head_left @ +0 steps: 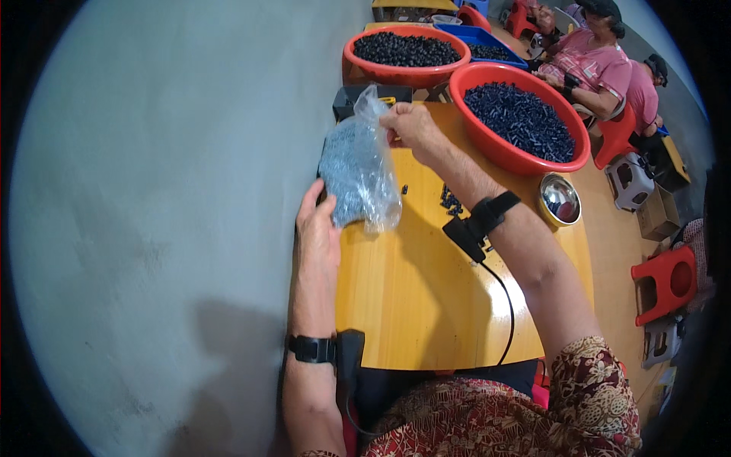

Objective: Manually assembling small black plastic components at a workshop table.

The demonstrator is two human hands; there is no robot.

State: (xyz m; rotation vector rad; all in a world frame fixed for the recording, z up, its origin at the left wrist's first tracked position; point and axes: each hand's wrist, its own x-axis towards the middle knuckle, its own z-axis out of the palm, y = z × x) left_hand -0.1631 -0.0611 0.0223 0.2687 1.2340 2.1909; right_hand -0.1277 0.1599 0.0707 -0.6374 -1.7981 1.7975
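Observation:
A transparent plastic bag (352,171) filled with many small grey, metallic-looking pieces is held up over the left side of the yellow table. My right hand (411,127) pinches the bag's edge near its top. At the lower left, my left hand (316,217) grips the bag's side, thumb showing against the plastic; its other fingers are partly hidden. Small black parts (451,199) lie loose on the tabletop below my right forearm, and a single black piece (405,189) sits nearer the bag. What exactly the grey pieces are is too small to tell.
A red basin (582,152) heaped with dark parts and a metal bowl (560,190) stand at the right. Another red basin (350,57), a blue tray (457,30) and a black bin (346,95) are farther back. A grey wall (183,190) borders the left; two people sit far right.

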